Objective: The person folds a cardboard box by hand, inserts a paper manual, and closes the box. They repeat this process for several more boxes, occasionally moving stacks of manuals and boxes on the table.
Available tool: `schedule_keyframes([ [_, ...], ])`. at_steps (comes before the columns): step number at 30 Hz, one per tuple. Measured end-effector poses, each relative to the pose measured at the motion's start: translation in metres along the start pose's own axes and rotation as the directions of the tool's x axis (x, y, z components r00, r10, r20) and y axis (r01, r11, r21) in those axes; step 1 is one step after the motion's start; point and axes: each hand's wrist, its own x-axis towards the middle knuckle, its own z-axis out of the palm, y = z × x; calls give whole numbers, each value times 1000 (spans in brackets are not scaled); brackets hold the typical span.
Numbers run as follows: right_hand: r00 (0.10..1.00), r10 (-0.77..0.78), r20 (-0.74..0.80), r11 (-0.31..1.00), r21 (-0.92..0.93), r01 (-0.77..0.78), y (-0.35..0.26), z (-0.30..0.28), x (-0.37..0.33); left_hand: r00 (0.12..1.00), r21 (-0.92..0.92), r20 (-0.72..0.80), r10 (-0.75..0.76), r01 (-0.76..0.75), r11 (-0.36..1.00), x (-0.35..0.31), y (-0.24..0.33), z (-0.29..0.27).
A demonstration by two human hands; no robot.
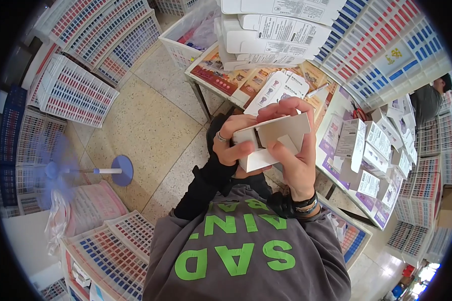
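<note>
The table (221, 75) stretched out ahead, bearing a tall stack of printed white cartons (281, 42) and, to the right, loosely heaped boxes (350, 143). Near its edge, in front of the worker's body, the left hand (231, 130) pinched one end of a small box (261, 159) between thumb and fingers; the right hand (297, 168) curled round the other, thumb bent inward. I judged the box was being folded into shape, and the next move called for a light thumb press. It looked plain white, open toward me (greyish-brown inside), with a small pale flap (288, 142) jutting within.
</note>
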Motion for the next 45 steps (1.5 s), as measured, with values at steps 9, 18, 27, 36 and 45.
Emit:
schedule_keyframes([
  [9,959,-43,281,972,232,-24,-8,-32,9,960,114,56,274,-278,954,44,29,0],
  [18,728,-497,473,387,-630,674,-37,-31,27,984,168,175,14,-44,985,47,50,-14],
  [27,893,-242,379,590,-673,446,-42,-28,24,996,-54,67,56,-52,997,45,31,-1],
  [36,966,-63,250,630,-741,233,-26,-43,25,979,48,201,-20,11,999,31,20,6],
  [45,959,-68,275,615,-745,257,-31,-85,11,957,-82,273,-102,129,988,41,15,31],
])
